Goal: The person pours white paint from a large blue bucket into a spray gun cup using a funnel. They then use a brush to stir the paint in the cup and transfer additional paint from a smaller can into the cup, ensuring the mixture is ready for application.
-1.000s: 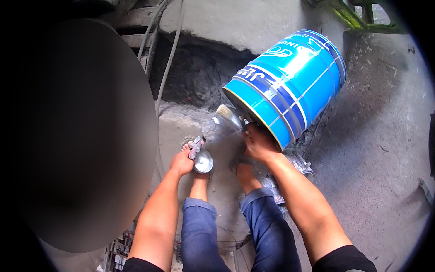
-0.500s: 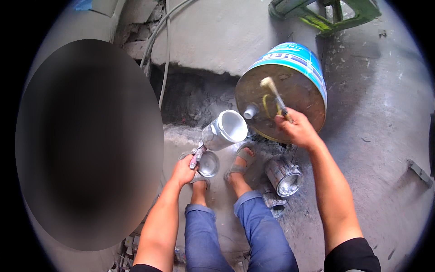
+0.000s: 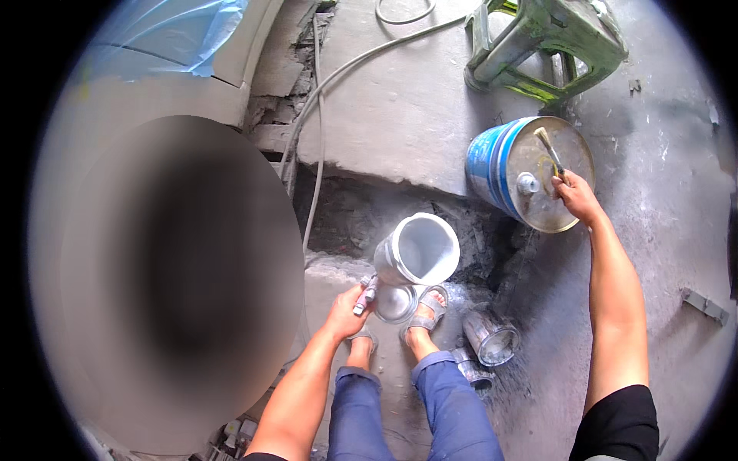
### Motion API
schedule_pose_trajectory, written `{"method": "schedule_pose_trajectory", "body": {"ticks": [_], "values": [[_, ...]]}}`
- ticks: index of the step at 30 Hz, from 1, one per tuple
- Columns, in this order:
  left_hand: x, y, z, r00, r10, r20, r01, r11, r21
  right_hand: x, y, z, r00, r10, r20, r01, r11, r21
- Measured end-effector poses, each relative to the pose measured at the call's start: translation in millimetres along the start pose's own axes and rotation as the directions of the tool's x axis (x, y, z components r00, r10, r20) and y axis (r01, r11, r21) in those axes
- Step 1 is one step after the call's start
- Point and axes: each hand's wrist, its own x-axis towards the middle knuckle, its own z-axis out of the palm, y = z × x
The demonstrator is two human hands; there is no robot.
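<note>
Pale-bristled brush slants near a cylindrical blue drum with stained top.

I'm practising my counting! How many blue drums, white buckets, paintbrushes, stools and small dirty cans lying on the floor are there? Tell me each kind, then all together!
Blue drum: 1
White bucket: 1
Paintbrush: 1
Stool: 1
Small dirty cans: 2
Total: 6

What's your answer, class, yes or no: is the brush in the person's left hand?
No, the person's right hand grips the brush by its handle.
</note>
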Motion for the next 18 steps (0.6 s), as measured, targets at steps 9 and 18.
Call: {"method": "schedule_pose_trajectory", "body": {"ticks": [9,18], "values": [[-4,19,-18,0.991,0.086,-0.105,-0.089,0.996,-0.027,34,7,2,0.973,-0.04,-0.229,-0.033,0.951,-0.309],[-7,31,-24,0.984,0.109,-0.139,-0.12,0.991,-0.068,33,30,28,0.87,-0.041,-0.492,-0.125,0.946,-0.299]]}}
